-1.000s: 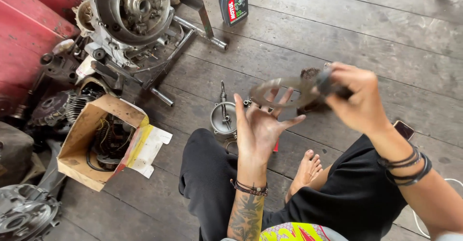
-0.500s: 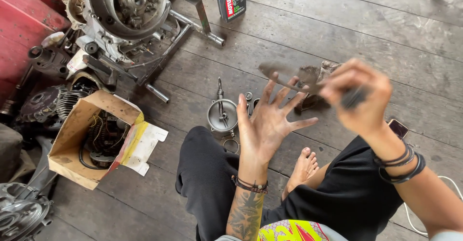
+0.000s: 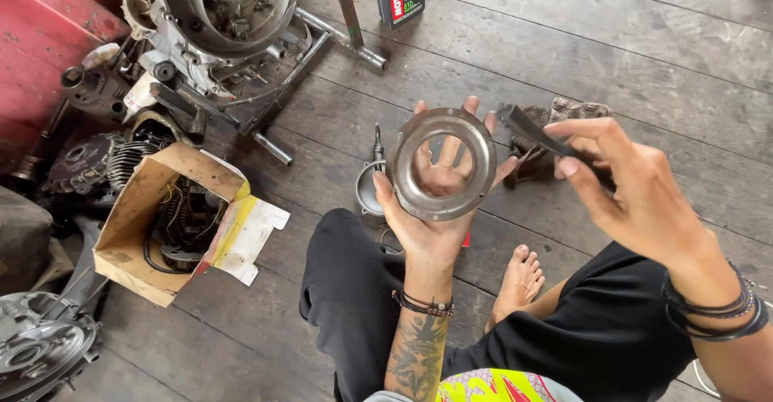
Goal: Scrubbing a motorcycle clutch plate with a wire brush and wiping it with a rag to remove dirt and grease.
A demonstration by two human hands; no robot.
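Mid-frame, our left hand [image 3: 431,209] cradles a stiff, light-looking steel ring [image 3: 441,163] on spread fingers (rim grip seems safest), right hand [image 3: 636,189] pinching a dark strip [image 3: 535,134].

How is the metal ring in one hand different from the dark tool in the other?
The metal ring is round, flat and grey with a wide open middle; the dark tool is a narrow, straight strip. The ring lies on the open palm of the left hand, fingers spread behind it; the tool is pinched between the fingertips of the right hand. Both are held above the wooden floor.
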